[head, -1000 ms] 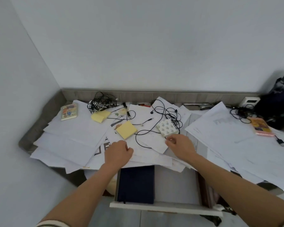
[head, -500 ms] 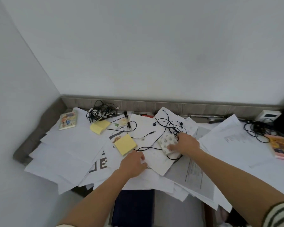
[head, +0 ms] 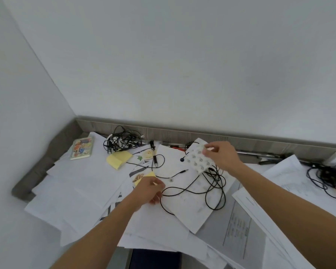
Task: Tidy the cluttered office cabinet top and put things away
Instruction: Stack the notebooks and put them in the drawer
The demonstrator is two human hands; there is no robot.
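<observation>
White walls meet behind a paper-strewn surface [head: 35, 177]. Upper centre, your right hand [head: 221, 157] pinches a patterned pad [head: 197, 160] over black cables [head: 214, 174]. Mid-frame, your left hand [head: 149, 191] touches a yellow sticky pad [head: 150, 174], grip unclear.

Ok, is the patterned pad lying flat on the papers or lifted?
Lifted and tilted: the right hand pinches the pad by its top edge, raised off the papers. Whether its lower corner touches anything, cannot tell.
</observation>
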